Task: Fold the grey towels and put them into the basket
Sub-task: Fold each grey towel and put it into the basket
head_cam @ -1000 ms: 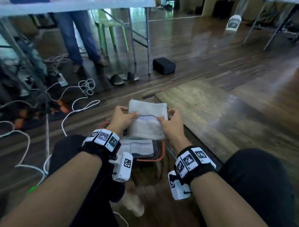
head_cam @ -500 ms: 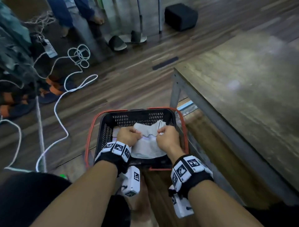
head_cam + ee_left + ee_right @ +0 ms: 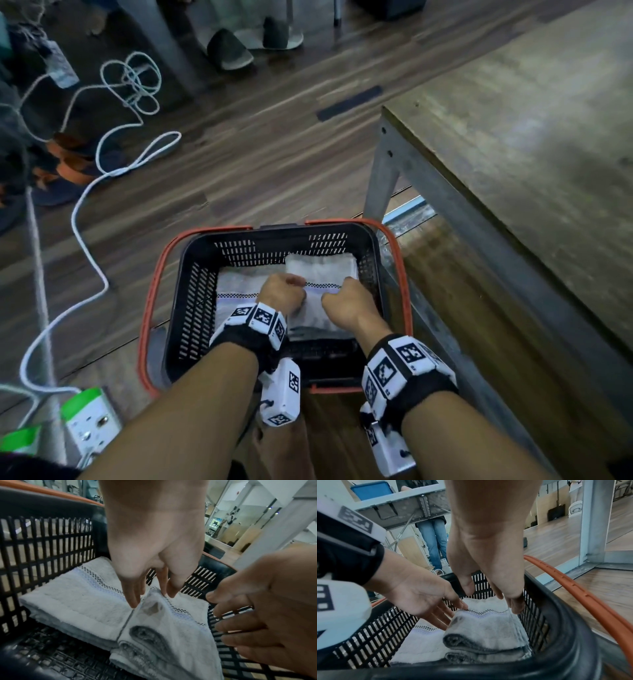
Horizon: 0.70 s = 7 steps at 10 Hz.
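Both hands (image 3: 313, 299) hide much of the folded towel (image 3: 322, 270).

Dark wood plank floor (image 3: 260, 164) across frame; wooden table (image 3: 534, 130) with grey metal leg (image 3: 380, 178) at right; white cable (image 3: 85, 192) looping down left side; sandals (image 3: 253, 41) top centre; power strip (image 3: 89, 421) lower left

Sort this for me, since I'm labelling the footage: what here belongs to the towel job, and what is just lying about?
Part of the job:
- folded towel under both hands
- second folded towel beside it
- basket
- left hand, right hand

Just lying about:
- white cable
- slippers
- wooden table
- power strip
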Each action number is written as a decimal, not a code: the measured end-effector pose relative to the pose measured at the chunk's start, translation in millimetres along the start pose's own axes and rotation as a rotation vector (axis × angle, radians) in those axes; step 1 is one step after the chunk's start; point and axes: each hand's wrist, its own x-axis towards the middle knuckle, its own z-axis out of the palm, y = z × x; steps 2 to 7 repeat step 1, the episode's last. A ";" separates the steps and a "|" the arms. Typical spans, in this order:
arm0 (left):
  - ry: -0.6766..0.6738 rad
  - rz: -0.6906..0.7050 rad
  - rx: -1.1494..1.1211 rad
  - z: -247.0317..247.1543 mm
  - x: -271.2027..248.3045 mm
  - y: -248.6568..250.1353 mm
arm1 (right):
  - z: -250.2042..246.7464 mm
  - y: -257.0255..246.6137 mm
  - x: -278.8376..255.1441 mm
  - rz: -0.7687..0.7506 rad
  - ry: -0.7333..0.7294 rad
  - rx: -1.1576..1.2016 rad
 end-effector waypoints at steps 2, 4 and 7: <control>0.000 0.007 0.027 -4.7 -5.5 4.8 | -1.0 0.0 -8.0 0.001 -0.006 0.019; 0.000 0.007 0.027 -4.7 -5.5 4.8 | -1.0 0.0 -8.0 0.001 -0.006 0.019; 0.000 0.007 0.027 -4.7 -5.5 4.8 | -1.0 0.0 -8.0 0.001 -0.006 0.019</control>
